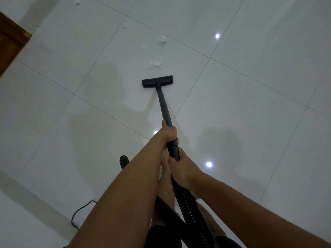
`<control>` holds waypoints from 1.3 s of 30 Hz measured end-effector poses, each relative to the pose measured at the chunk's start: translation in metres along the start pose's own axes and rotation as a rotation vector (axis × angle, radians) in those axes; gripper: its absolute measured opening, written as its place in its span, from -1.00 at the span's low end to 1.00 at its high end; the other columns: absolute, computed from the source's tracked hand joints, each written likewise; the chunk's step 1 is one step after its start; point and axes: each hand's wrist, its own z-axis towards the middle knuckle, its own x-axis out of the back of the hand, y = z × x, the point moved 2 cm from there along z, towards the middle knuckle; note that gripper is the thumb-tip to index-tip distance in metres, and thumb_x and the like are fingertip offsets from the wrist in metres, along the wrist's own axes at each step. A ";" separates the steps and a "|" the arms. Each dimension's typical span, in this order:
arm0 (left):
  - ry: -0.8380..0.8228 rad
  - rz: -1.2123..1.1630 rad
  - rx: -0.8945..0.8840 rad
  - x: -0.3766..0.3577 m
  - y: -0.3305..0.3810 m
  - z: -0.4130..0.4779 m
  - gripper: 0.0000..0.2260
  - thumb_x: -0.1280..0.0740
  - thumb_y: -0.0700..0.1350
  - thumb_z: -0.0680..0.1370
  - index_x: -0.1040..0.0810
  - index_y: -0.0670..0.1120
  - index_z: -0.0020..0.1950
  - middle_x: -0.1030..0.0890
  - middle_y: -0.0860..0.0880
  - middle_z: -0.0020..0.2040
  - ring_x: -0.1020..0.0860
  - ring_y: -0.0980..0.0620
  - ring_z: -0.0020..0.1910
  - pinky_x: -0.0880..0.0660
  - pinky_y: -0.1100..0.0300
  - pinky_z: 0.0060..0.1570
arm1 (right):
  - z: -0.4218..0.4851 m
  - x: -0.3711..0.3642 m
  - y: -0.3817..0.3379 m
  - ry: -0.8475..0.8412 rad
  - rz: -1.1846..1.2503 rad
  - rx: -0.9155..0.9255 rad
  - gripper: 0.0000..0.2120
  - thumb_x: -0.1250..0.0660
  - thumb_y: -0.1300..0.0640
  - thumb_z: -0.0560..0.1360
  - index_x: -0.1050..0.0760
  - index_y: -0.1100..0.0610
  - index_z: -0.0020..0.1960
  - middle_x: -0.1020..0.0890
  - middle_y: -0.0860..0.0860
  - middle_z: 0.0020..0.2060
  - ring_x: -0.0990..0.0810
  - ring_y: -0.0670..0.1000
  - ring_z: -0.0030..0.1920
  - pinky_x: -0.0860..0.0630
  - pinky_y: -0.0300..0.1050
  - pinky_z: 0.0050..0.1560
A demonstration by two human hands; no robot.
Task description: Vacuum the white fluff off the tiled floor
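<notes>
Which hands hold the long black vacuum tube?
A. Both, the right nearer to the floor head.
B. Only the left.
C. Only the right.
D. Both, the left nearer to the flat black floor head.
D: the left hand grips the long black vacuum tube further down, towards the flat black floor head, while the right hand grips it near the ribbed black hose.

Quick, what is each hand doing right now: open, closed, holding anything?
Left hand: closed around the black vacuum wand, higher up.
Right hand: closed around the same wand lower down, just above the ribbed hose.
</notes>
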 end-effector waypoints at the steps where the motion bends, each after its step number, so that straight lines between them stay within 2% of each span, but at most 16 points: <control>1: -0.002 -0.003 -0.002 0.004 0.005 0.003 -0.41 -0.08 -0.15 0.70 0.14 0.19 0.62 -0.50 -0.15 -0.15 -0.49 0.00 -0.32 -0.58 0.07 -0.12 | 0.004 -0.001 -0.005 0.005 0.001 0.000 -0.52 -0.09 0.07 0.69 -0.09 -0.13 0.58 -0.59 0.14 -0.29 -0.53 0.00 -0.51 -0.53 -0.15 -0.44; 4: -0.004 -0.018 -0.007 0.015 0.019 0.012 -0.37 -0.08 -0.14 0.70 0.19 0.23 0.62 -0.49 -0.15 -0.09 -0.49 0.01 -0.30 -0.58 0.09 -0.15 | 0.018 -0.003 -0.019 0.023 -0.040 0.030 -0.48 -0.09 0.04 0.70 -0.04 -0.15 0.61 -0.63 0.12 -0.26 -0.55 -0.06 -0.54 -0.49 -0.24 -0.51; 6: -0.009 -0.045 -0.011 0.019 0.028 0.020 -0.36 -0.08 -0.14 0.70 0.21 0.25 0.62 -0.48 -0.15 -0.03 -0.49 0.03 -0.30 -0.57 0.14 -0.27 | 0.028 -0.002 -0.026 0.035 -0.050 0.040 -0.47 -0.10 0.03 0.70 -0.01 -0.16 0.62 -0.64 0.13 -0.24 -0.55 -0.07 -0.56 -0.49 -0.25 -0.53; 10: -0.012 -0.039 -0.032 0.026 0.043 0.034 -0.34 -0.08 -0.13 0.69 0.25 0.26 0.61 -0.49 -0.14 -0.11 -0.49 0.03 -0.32 -0.53 0.20 -0.43 | 0.047 0.000 -0.037 0.037 -0.027 0.047 -0.50 -0.13 -0.01 0.70 -0.06 -0.18 0.59 -0.68 0.23 -0.17 -0.56 0.01 -0.50 -0.56 -0.15 -0.43; 12: -0.007 -0.047 -0.033 0.030 0.050 0.041 -0.34 -0.09 -0.12 0.69 0.25 0.27 0.61 -0.49 -0.12 -0.13 -0.50 0.03 -0.33 -0.55 0.17 -0.35 | 0.054 0.001 -0.042 0.026 -0.014 0.066 -0.52 -0.13 -0.01 0.70 -0.07 -0.20 0.57 -0.66 0.23 -0.24 -0.55 0.01 -0.53 -0.56 -0.13 -0.43; 15: 0.004 -0.029 -0.054 0.035 0.062 0.053 -0.34 -0.09 -0.12 0.69 0.25 0.26 0.61 -0.49 -0.11 -0.13 -0.51 0.04 -0.33 -0.56 0.16 -0.34 | 0.066 0.004 -0.051 0.044 -0.039 0.096 -0.48 -0.12 0.01 0.70 -0.03 -0.20 0.59 -0.68 0.25 -0.14 -0.55 -0.04 -0.55 -0.52 -0.20 -0.48; 18: 0.017 -0.014 -0.069 0.039 0.073 0.062 -0.35 -0.08 -0.13 0.69 0.23 0.25 0.62 -0.49 -0.10 -0.10 -0.50 0.04 -0.34 -0.57 0.15 -0.32 | 0.079 0.008 -0.059 0.078 -0.067 0.108 -0.48 -0.11 -0.01 0.70 -0.03 -0.17 0.61 -0.68 0.10 -0.08 -0.55 -0.13 -0.53 -0.49 -0.31 -0.53; 22: 0.019 -0.032 -0.068 0.045 0.090 0.073 -0.36 -0.08 -0.13 0.68 0.20 0.26 0.62 -0.48 -0.10 -0.10 -0.49 0.04 -0.35 -0.58 0.14 -0.29 | 0.093 0.011 -0.072 0.094 -0.089 0.120 -0.47 -0.09 -0.01 0.71 0.00 -0.15 0.62 -0.59 -0.04 -0.23 -0.55 -0.17 -0.58 -0.44 -0.37 -0.56; 25: 0.030 -0.015 -0.084 0.049 0.103 0.081 -0.36 -0.09 -0.13 0.70 0.21 0.24 0.62 -0.48 -0.10 -0.10 -0.49 0.04 -0.32 -0.59 0.11 -0.24 | 0.103 0.015 -0.084 0.093 -0.106 0.129 -0.47 -0.08 0.01 0.71 0.00 -0.11 0.63 -0.61 0.03 -0.24 -0.54 -0.18 -0.60 -0.43 -0.38 -0.56; 28: 0.031 -0.007 -0.093 0.052 0.115 0.087 -0.36 -0.09 -0.13 0.70 0.21 0.23 0.63 -0.47 -0.11 -0.08 -0.49 0.04 -0.31 -0.60 0.10 -0.21 | 0.108 0.018 -0.096 0.064 -0.061 0.104 -0.49 -0.08 0.02 0.71 -0.01 -0.16 0.61 -0.63 0.13 -0.27 -0.53 -0.09 -0.61 -0.50 -0.27 -0.52; 32: 0.029 -0.006 -0.096 0.057 0.131 0.094 -0.37 -0.08 -0.13 0.70 0.20 0.23 0.63 -0.47 -0.10 -0.07 -0.49 0.04 -0.30 -0.58 0.12 -0.25 | 0.116 0.022 -0.111 0.055 -0.033 0.086 -0.49 -0.09 0.01 0.70 -0.03 -0.22 0.59 -0.62 0.21 -0.22 -0.55 0.02 -0.50 -0.59 -0.12 -0.36; 36: 0.031 0.000 -0.095 0.063 0.143 0.100 -0.36 -0.08 -0.12 0.69 0.22 0.26 0.62 -0.47 -0.09 -0.06 -0.50 0.04 -0.28 -0.59 0.09 -0.11 | 0.123 0.023 -0.122 0.075 -0.035 0.095 -0.49 -0.10 0.02 0.70 -0.03 -0.21 0.59 -0.60 0.14 -0.26 -0.54 -0.04 -0.51 -0.52 -0.23 -0.46; 39: 0.029 0.006 -0.097 0.068 0.152 0.103 -0.35 -0.08 -0.12 0.69 0.22 0.26 0.62 -0.48 -0.09 -0.08 -0.50 0.04 -0.30 -0.58 0.11 -0.19 | 0.129 0.023 -0.131 0.089 -0.023 0.087 -0.47 -0.10 0.01 0.70 -0.02 -0.18 0.61 -0.58 0.13 -0.26 -0.52 -0.09 -0.55 -0.46 -0.29 -0.53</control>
